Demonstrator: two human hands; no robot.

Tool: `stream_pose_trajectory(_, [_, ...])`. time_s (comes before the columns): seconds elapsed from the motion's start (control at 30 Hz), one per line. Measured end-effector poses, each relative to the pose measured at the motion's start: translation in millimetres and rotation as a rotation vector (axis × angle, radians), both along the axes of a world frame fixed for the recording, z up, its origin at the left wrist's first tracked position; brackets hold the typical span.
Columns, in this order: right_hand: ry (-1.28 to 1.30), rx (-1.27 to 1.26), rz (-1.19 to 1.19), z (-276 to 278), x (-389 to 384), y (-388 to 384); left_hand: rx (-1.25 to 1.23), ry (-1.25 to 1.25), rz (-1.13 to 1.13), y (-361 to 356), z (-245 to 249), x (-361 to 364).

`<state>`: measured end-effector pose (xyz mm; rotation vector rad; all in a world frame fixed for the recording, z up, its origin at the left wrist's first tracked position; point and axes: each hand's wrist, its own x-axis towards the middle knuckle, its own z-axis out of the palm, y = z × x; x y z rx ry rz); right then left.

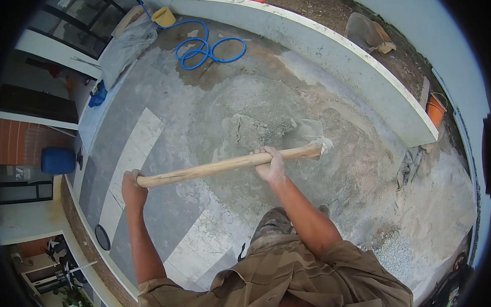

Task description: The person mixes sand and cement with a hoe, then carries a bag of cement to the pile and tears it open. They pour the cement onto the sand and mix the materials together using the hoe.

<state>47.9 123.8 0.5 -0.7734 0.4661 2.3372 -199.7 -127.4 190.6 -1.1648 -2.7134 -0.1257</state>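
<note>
A hoe with a pale wooden handle [203,170] stretches across the middle of the view. Its broad, dusty blade [308,131] lies at the right end, against a small heap of wet grey mortar [261,130] on the floor. My left hand [133,185] is closed round the handle's free end. Farther along, nearer the blade, my right hand [271,164] wraps round the same handle. Part of the blade's lower edge is hidden by the mortar and the handle's head.
A low white wall [328,48] curves along the far right side. Near the back lie a coiled blue hose [228,49] and a yellow bucket [163,17]. A blue barrel [58,160] stands left, an orange bucket [435,111] right. Gravel [395,255] is piled at lower right.
</note>
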Motion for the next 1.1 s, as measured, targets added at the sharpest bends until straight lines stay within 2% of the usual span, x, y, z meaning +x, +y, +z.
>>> stream_pose_trajectory(0.03, [-0.073,0.042,-0.002,-10.1,23.1,8.7,-0.094,-0.076,-0.02,-16.1,-39.8,5.4])
stream_pose_trajectory(0.1, [-0.229,0.105,-0.02,-40.4,88.2,20.2,-0.212,-0.393,-0.09,-22.0,-100.0,52.3])
stream_pose_trajectory(0.17, [-0.393,0.133,-0.031,-88.4,172.5,29.8,-0.199,-0.712,-0.201,-19.3,-136.6,120.0])
stream_pose_trajectory(0.2, [-0.534,0.122,-0.068,-82.4,209.8,28.4,-0.173,-0.816,-0.274,-20.1,-155.3,151.6])
stream_pose_trajectory(0.23, [-0.681,0.127,-0.099,-88.3,249.2,24.8,-0.182,-0.902,-0.274,-16.6,-161.8,183.2])
stream_pose_trajectory(0.27, [-0.778,0.095,-0.115,-124.8,302.1,24.1,-0.157,-0.94,-0.312,-17.5,-176.8,210.2])
stream_pose_trajectory(0.3, [-0.858,0.11,-0.168,-118.2,335.9,12.7,-0.172,-1.023,-0.35,-15.6,-180.9,231.8])
stream_pose_trajectory(0.33, [-0.772,0.195,-0.17,-130.3,381.8,-1.1,-0.122,-1.119,-0.419,-10.7,-174.5,246.3])
stream_pose_trajectory(0.37, [-0.937,0.079,-0.258,-123.6,404.8,-16.5,-0.074,-1.217,-0.5,-8.7,-167.9,255.6])
stream_pose_trajectory(0.47, [-1.037,-0.085,-0.429,-121.1,474.4,-83.6,0.042,-1.391,-0.657,-6.8,-183.7,258.6])
stream_pose_trajectory(0.53, [-1.007,-0.191,-0.517,-132.4,508.7,-138.4,-0.283,-1.364,-0.528,-4.8,-187.8,232.8])
stream_pose_trajectory(0.57, [-0.992,-0.24,-0.577,-141.2,526.2,-171.8,-0.231,-1.28,-0.456,-7.8,-192.6,219.5])
stream_pose_trajectory(0.6, [-0.981,-0.311,-0.653,-148.6,539.2,-218.5,-0.202,-1.199,-0.401,-18.0,-205.4,205.9])
stream_pose_trajectory(0.63, [-0.995,-0.392,-0.698,-156.3,546.0,-266.8,-0.115,-1.117,-0.369,-35.5,-254.0,185.6])
stream_pose_trajectory(0.67, [-1.018,-0.469,-0.745,-162.9,549.0,-307.0,-0.098,-1.194,-0.178,-46.8,-256.2,172.8])
stream_pose_trajectory(0.7, [-1.036,-0.538,-0.786,-164.2,550.5,-346.3,-0.03,-1.318,0.038,-67.1,-282.1,157.9])
stream_pose_trajectory(0.73, [-1.004,-0.591,-0.774,-164.0,546.4,-388.5,-0.041,-1.403,0.288,-82.6,-271.6,152.2])
stream_pose_trajectory(0.8, [-0.944,-0.691,-0.751,-160.9,535.2,-466.3,-0.148,-1.336,0.362,-128.2,-278.0,137.8])
stream_pose_trajectory(0.87, [-0.909,-0.74,-0.717,-155.7,514.4,-518.2,-0.282,-1.347,0.389,-176.3,-294.6,129.3])
stream_pose_trajectory(0.93, [-0.878,-0.764,-0.709,-150.5,495.2,-558.5,-0.361,-1.351,0.432,-207.2,-287.5,143.2])
stream_pose_trajectory(1.0, [-0.848,-0.772,-0.714,-146.9,478.2,-589.9,-0.468,-1.456,0.52,-224.0,-292.7,148.3])
stream_pose_trajectory(1.07, [-0.821,-0.757,-0.718,-144.6,460.9,-609.9,-0.743,-1.373,-0.021,-218.7,-319.2,131.0])
stream_pose_trajectory(1.1, [-0.816,-0.75,-0.729,-143.1,453.9,-618.7,-0.736,-1.37,0.101,-205.2,-325.9,135.3])
